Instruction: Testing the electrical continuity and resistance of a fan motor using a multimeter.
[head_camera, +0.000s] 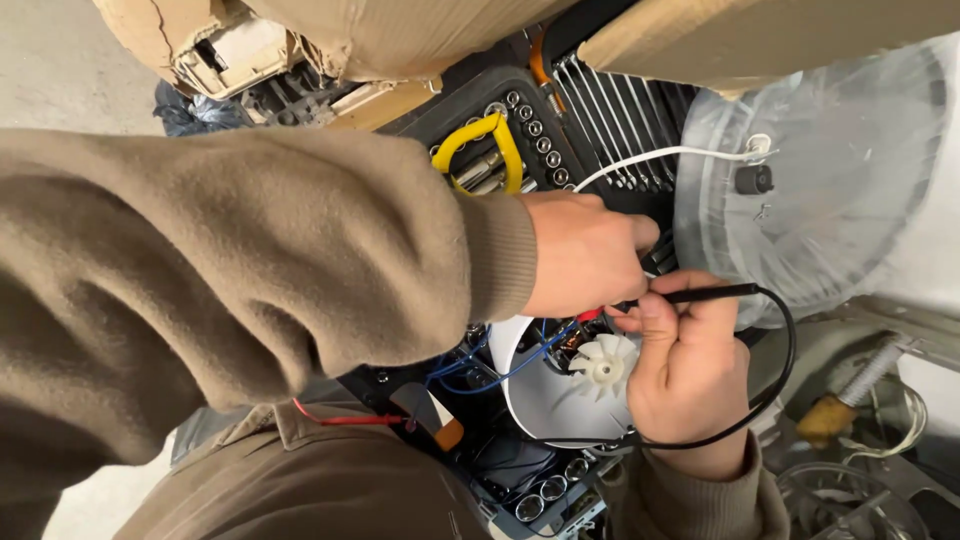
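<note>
my right hand (690, 370) pinching the black probe (705, 294) right above the white fan motor (575, 385), left hand (585, 250) curled just above it, can't tell what it's gripping

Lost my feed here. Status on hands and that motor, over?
Left hand over the motor, fingers hidden. Right hand pinching black probe. White fan exposed. Blue wires crowd the housing.

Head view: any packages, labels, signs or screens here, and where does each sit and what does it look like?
Cardboard box: top centre, tan, its torn corner at the upper left.
Second cardboard box: top right, plain tan flap.
Tool case: black, between the boxes, holding sockets and wrenches.
Clear plastic wrap: right, around a round fan grille.
No labels, signs or screens can be made out.
</note>
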